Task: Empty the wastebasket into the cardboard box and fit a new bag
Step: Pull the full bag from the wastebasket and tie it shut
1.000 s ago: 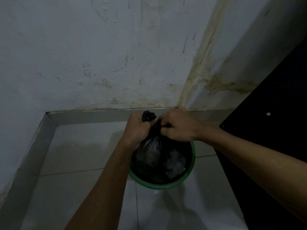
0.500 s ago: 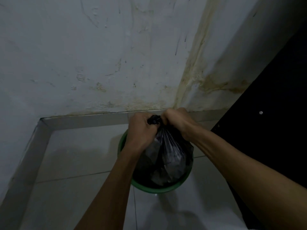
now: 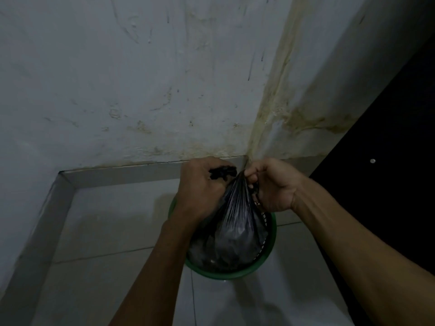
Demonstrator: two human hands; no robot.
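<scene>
I have both hands on the black bag (image 3: pixel 231 234), which sits in the green wastebasket (image 3: pixel 235 274) at the lower middle of the frame. My left hand (image 3: pixel 200 189) is closed around a bunched wad of the bag's top; a crumpled knot of black plastic pokes out between my thumb and fingers, just above centre. My right hand (image 3: pixel 273 184), just to the right of it, pinches the other gathered part of the bag's mouth, fingers curled tight on the plastic. Between my two fists the film is drawn up into a taut pleated peak, widening downward into the bulging body of the bag, which fills the basket's opening. Part of the basket's dark mesh wall shows at its right side, under my right wrist. The basket stands on the pale tiled floor (image 3: pixel 106 231) close to the corner of the room, where the stained white wall (image 3: pixel 141 78) meets a grey skirting strip (image 3: pixel 117 176). A dark panel (image 3: pixel 388 172) with a small pale dot fills the right edge of the frame.
</scene>
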